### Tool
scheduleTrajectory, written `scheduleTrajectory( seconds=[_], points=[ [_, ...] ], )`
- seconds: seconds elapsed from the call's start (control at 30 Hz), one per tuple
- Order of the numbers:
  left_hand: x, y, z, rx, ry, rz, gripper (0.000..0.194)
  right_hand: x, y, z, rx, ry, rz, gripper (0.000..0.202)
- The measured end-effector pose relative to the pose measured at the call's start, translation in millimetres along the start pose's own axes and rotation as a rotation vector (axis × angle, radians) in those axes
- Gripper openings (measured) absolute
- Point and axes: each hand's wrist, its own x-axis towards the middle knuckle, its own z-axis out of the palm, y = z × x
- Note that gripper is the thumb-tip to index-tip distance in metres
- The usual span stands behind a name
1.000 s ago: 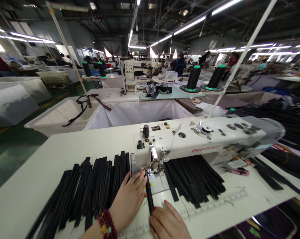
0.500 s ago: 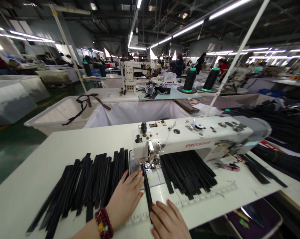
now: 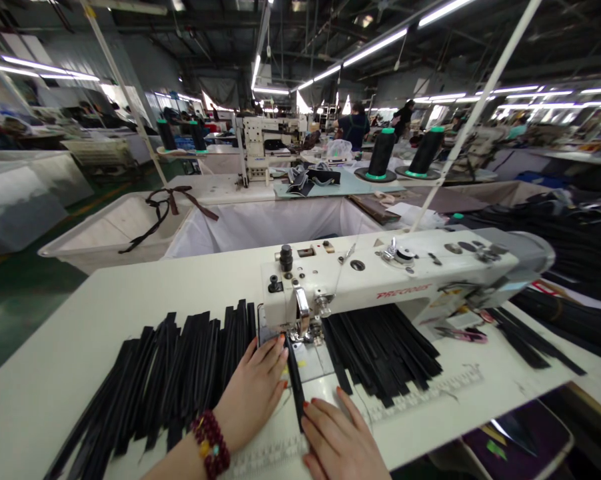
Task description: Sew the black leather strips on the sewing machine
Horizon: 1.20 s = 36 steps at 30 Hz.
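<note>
A narrow black strip [image 3: 294, 380] runs from under the presser foot [image 3: 300, 331] of a white sewing machine [image 3: 350, 283] toward me. My left hand [image 3: 255, 387], with a dark red bead bracelet, lies flat, fingers stretched, its fingertips at the strip's left edge close to the foot. At the strip's near end is my right hand [image 3: 338, 437]; thumb and index finger close on it, and the hand hides that end. Many similar black strips lie in a pile [image 3: 175, 380] left of my left hand. Another bundle [image 3: 380, 350] lies under the machine arm.
A ruler scale [image 3: 425, 393] runs along the table [image 3: 135, 287]. Pink-handled snips [image 3: 463, 335] and loose strips [image 3: 523, 340] lie to the right. Behind the machine are a white-lined bin [image 3: 270, 223], black thread cones [image 3: 382, 155] and a second machine [image 3: 260, 150]. People work farther back.
The camera view has shifted slightly. Both hands stay at the strip in nearly the same places, and the strip is still under the presser foot.
</note>
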Motion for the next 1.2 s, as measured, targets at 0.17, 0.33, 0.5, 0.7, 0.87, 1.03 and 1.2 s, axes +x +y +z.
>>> scheduleTrajectory(
  seconds=[0.17,0.33,0.5,0.7,0.87,1.03,1.2],
  points=[
    [5.7,-5.4,0.6,-0.011,0.007,0.0,0.042,14.5,8.0,-3.8,0.022,-0.055,0.015,0.019],
    [7.6,-9.9,5.7,-0.018,0.05,-0.004,0.041,30.2,14.0,-3.6,0.032,-0.106,0.033,0.017],
    [10.4,-12.2,2.9,-0.034,0.035,-0.004,0.041,37.8,20.5,2.1,0.03,-0.168,0.053,0.018],
    [14.4,-11.9,-2.8,-0.053,-0.016,-0.034,0.04,45.5,32.3,14.5,-0.002,-0.245,0.022,0.02],
    [15.8,-13.4,-2.8,-0.07,-0.035,-0.05,0.038,52.4,39.9,27.4,-0.046,-0.266,0.006,0.019],
    [17.2,-14.9,-1.6,-0.088,-0.017,-0.04,0.035,56.6,42.3,37.5,-0.127,-0.331,-0.001,0.024],
    [16.7,-16.1,-4.7,-0.1,-0.013,-0.031,0.036,58.6,40.9,39.0,-0.139,-0.312,0.004,0.025]
  ],
)
